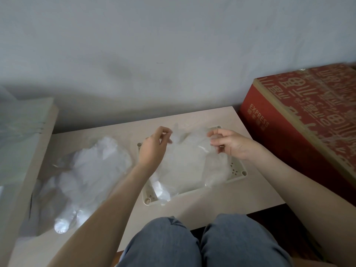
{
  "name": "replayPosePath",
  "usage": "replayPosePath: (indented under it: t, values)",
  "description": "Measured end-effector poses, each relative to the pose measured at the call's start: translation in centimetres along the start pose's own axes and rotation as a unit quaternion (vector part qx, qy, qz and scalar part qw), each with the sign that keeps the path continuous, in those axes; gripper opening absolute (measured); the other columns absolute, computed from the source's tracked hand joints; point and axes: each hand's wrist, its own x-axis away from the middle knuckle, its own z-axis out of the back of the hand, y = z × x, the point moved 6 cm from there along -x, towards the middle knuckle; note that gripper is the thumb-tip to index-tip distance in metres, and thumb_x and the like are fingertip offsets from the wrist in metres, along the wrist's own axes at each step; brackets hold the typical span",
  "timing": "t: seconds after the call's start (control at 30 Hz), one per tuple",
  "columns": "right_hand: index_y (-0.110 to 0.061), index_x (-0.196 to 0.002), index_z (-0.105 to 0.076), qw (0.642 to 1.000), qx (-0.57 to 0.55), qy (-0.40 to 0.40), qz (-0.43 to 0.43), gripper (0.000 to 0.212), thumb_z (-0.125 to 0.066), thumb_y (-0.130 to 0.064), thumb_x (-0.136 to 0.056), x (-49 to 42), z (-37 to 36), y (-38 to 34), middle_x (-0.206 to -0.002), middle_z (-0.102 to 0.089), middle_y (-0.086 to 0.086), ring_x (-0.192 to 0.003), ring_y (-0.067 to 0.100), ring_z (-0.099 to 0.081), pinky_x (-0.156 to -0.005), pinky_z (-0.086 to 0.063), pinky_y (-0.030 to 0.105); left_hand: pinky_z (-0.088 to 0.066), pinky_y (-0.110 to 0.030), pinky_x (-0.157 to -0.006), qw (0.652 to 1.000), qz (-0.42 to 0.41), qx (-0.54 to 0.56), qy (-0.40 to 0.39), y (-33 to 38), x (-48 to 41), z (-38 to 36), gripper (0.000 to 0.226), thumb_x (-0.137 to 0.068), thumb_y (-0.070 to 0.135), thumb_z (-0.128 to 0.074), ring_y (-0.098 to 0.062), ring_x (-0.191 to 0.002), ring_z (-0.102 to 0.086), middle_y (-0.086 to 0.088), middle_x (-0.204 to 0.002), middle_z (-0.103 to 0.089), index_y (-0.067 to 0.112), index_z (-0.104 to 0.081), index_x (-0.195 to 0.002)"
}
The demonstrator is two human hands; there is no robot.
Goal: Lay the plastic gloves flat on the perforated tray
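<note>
Glove in left hand, right hand — tray below

Both hands raised, pinching, forearms stretched forward.
The left hand shows its back, thumb and fingers nipping one top corner of the plastic glove; the right hand turns its palm inward, fingers curled on the other corner. Bare forearms angle toward each other.
</note>
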Motion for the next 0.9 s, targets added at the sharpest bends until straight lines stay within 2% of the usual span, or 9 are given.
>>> replayPosePath:
  t: [0.1, 0.23, 0.33, 0.4, 0.47, 0.53, 0.63, 0.73, 0.9]
  values:
    - [-0.013, -0.101, -0.059, 0.999, -0.022, 0.034, 0.021, 0.025, -0.053, 0.008, -0.088, 0.1, 1.3, -0.2, -0.073, -0.052, -0.002, -0.056, 0.008, -0.048, -0.057, -0.038, 0.022, -0.05, -0.038, -0.069, 0.996, -0.034, -0.081, -0.004, 0.0, 0.0, -0.1, 0.019, -0.101, 0.032, -0.044, -0.022, -0.071, -0.06, 0.012, -0.072, -0.063, 0.023, -0.058, -0.109]
    - [-0.014, -0.103, -0.058, 0.997, -0.03, 0.053, 0.041, 0.026, -0.052, 0.007, -0.089, 0.1, 2.5, -0.2, -0.08, -0.053, 0.0, -0.068, 0.011, -0.048, -0.064, -0.04, 0.022, -0.048, -0.034, -0.066, 0.987, -0.084, -0.141, -0.002, 0.4, 0.1, -0.2, 0.024, -0.102, 0.034, -0.042, -0.026, -0.076, -0.064, 0.011, -0.072, -0.061, 0.021, -0.058, -0.114]
    - [-0.015, -0.11, -0.056, 0.983, 0.102, 0.142, 0.053, 0.029, -0.061, 0.0, -0.086, -0.1, 3.4, -0.4, -0.086, -0.051, 0.0, -0.078, 0.013, -0.05, -0.07, -0.04, 0.021, -0.043, -0.028, -0.056, 0.978, -0.143, -0.15, 0.013, 1.3, 0.4, -0.1, 0.02, -0.101, 0.033, -0.045, -0.023, -0.07, -0.065, 0.008, -0.073, -0.067, 0.023, -0.059, -0.111]
    - [-0.02, -0.12, -0.053, 0.954, 0.226, 0.176, 0.088, 0.043, -0.067, -0.007, -0.083, -0.2, 2.7, -1.3, -0.107, -0.051, -0.001, -0.102, 0.012, -0.048, -0.086, -0.041, 0.024, -0.033, -0.018, -0.045, 0.962, -0.221, -0.152, 0.049, 2.5, 0.8, 0.1, 0.012, -0.096, 0.037, -0.044, -0.017, -0.055, -0.063, 0.01, -0.061, -0.064, 0.032, -0.053, -0.103]
    - [-0.03, -0.126, -0.051, 0.938, 0.303, 0.107, 0.129, 0.052, -0.069, -0.011, -0.081, -0.4, -0.1, -2.5, -0.125, -0.043, -0.005, -0.122, 0.008, -0.038, -0.102, -0.032, 0.023, -0.025, -0.011, -0.039, 0.945, -0.278, -0.157, 0.066, 3.7, 1.2, -0.1, 0.009, -0.092, 0.037, -0.043, -0.013, -0.041, -0.056, 0.012, -0.049, -0.057, 0.032, -0.048, -0.098]
    - [-0.039, -0.122, -0.051, 0.93, 0.345, 0.009, 0.126, 0.05, -0.07, -0.015, -0.082, -0.6, -3.2, -3.1, -0.134, -0.037, -0.012, -0.129, 0.003, -0.03, -0.108, -0.024, 0.023, -0.032, -0.016, -0.034, 0.928, -0.331, -0.154, 0.074, 4.5, 1.5, -0.4, 0.009, -0.092, 0.036, -0.045, -0.015, -0.036, -0.052, 0.009, -0.045, -0.052, 0.031, -0.048, -0.099]
    - [-0.028, -0.125, -0.049, 0.936, 0.335, -0.089, 0.057, 0.047, -0.07, -0.016, -0.084, -0.1, -6.3, -2.8, -0.139, -0.033, -0.012, -0.134, 0.003, -0.03, -0.111, -0.027, 0.025, -0.037, -0.023, -0.03, 0.897, -0.408, -0.145, 0.088, 5.5, 2.3, -0.6, 0.012, -0.092, 0.029, -0.049, -0.018, -0.037, -0.05, 0.006, -0.048, -0.052, 0.029, -0.049, -0.104]
    - [-0.007, -0.125, -0.051, 0.918, 0.37, -0.117, 0.077, 0.043, -0.066, -0.009, -0.085, 0.1, -8.0, -3.2, -0.13, -0.046, 0.003, -0.123, 0.012, -0.045, -0.103, -0.036, 0.027, -0.034, -0.023, -0.029, 0.874, -0.445, -0.164, 0.103, 5.6, 2.5, -0.6, 0.018, -0.089, 0.019, -0.053, -0.021, -0.036, -0.046, 0.004, -0.052, -0.054, 0.025, -0.048, -0.105]
    - [-0.017, -0.083, -0.059, 0.897, 0.423, -0.106, 0.067, 0.008, -0.066, -0.021, -0.084, -0.7, -7.1, -2.9, -0.109, -0.046, -0.013, -0.12, 0.006, -0.039, -0.102, -0.034, 0.029, -0.036, -0.025, -0.027, 0.89, -0.418, -0.165, 0.079, 4.7, 2.0, -0.7, 0.018, -0.098, 0.033, -0.045, -0.019, -0.034, -0.049, 0.005, -0.047, -0.053, 0.022, -0.047, -0.111]
